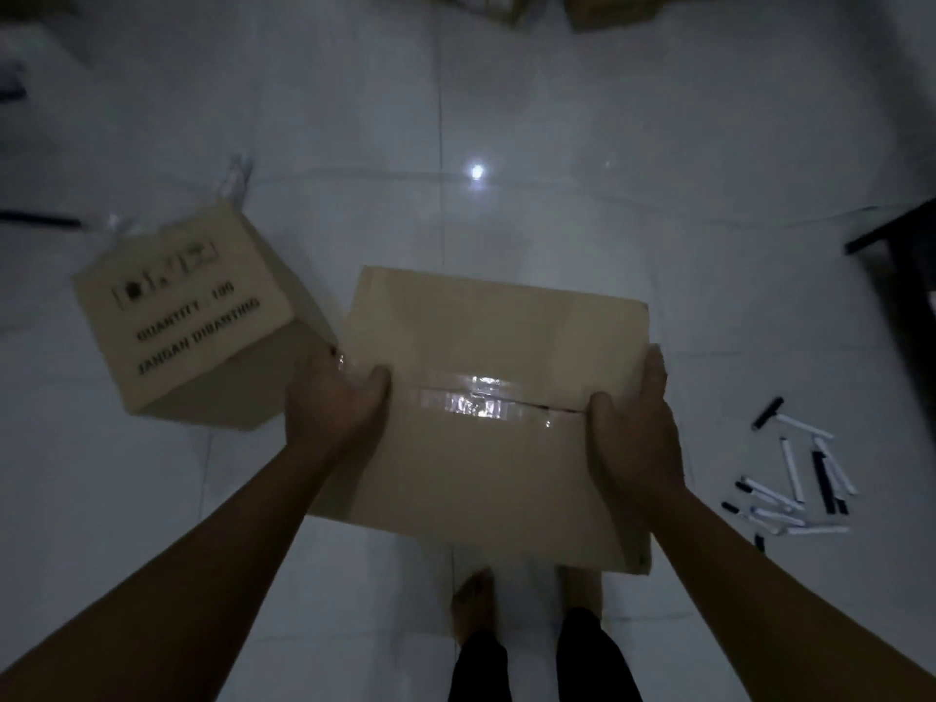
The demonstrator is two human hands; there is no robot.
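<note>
A closed brown cardboard box (pixel 486 336) with clear tape along its top seam is held above the white tiled floor in front of me. My left hand (pixel 332 397) grips its left edge, thumb on top and fingers down the side. On the right edge my right hand (pixel 635 423) grips the same way. The box hides most of my fingers.
A second cardboard box (pixel 187 316) with printed black lettering lies tilted on the floor at the left. Several markers (pixel 795 473) are scattered on the tiles at the right. A dark furniture leg (pixel 906 276) stands at the right edge. My bare foot (pixel 473 605) is below the box.
</note>
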